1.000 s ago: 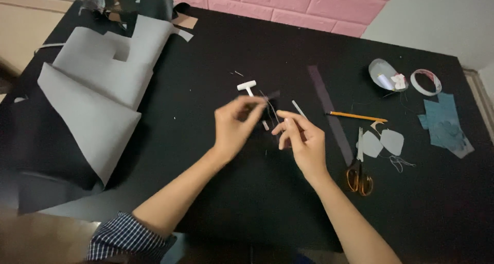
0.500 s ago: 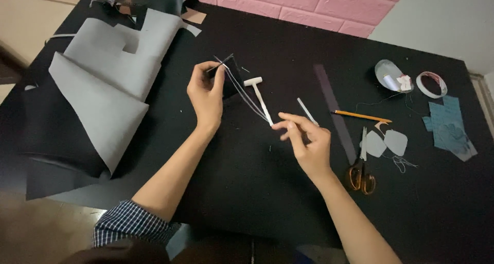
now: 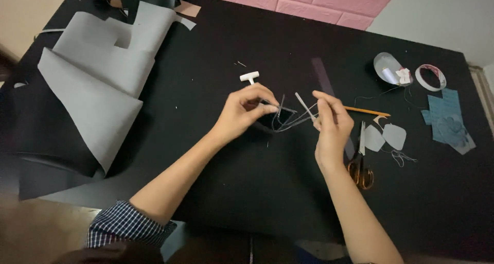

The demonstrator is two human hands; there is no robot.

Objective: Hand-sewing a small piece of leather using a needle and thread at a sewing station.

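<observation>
Head view, listed from our hands outward. Left hand [image 3: 242, 112] — fingers pinched shut on thread [image 3: 288, 121] and a small dark piece at the fingertips; what that piece is we cannot tell. Right hand [image 3: 332, 122] — thumb and forefinger closed on the other end of the same thread, near a thin pale stick [image 3: 304, 105]. Thread hangs in loose loops between both hands, just above the black table [image 3: 216, 202]. Just beyond the left hand: white T-shaped tool [image 3: 249, 78]. Right of the right hand: pencil [image 3: 366, 111], grey cut-outs [image 3: 385, 137], scissors [image 3: 360, 172], tape roll [image 3: 430, 77], blue scraps [image 3: 448, 122]. Far left: folded grey sheets [image 3: 98, 84]. Risk, as we judge it — slack loops could knot or catch on the stick; an uneven pull could slip the thread from our pinch.
</observation>
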